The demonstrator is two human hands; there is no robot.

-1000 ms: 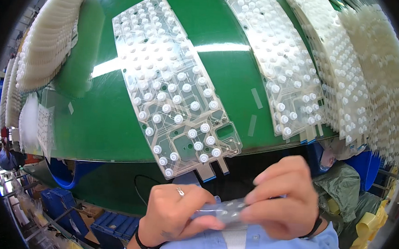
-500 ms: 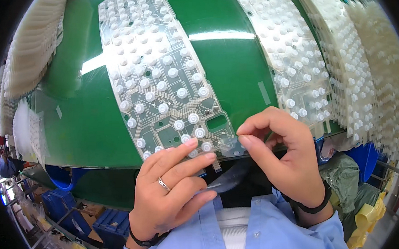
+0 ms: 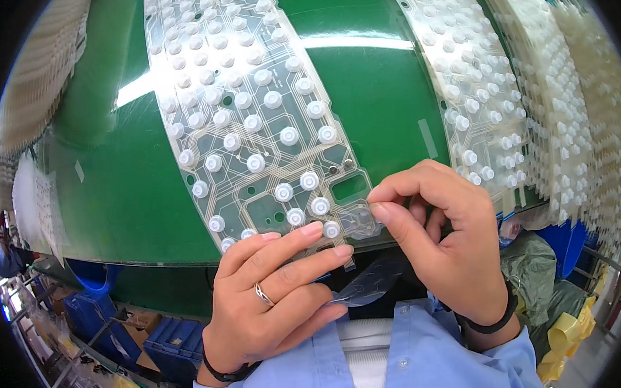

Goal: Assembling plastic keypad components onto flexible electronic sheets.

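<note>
I have the right hand (image 3: 446, 245) with thumb and index fingers pinched on the edge of a small clear patch (image 3: 363, 223), which lies at the lower right corner of a clear circuit sheet (image 3: 247, 122). My left hand (image 3: 268, 302) rests fingertips on the sheet's lower edge, a clear film strip (image 3: 371, 279) gripped between its thumb and index finger. The sheet, dotted with white domes, lies on the green tabletop (image 3: 376, 113). Right of it I see a second domed sheet (image 3: 476, 97), then tall stacked sheets (image 3: 599, 119).
</note>
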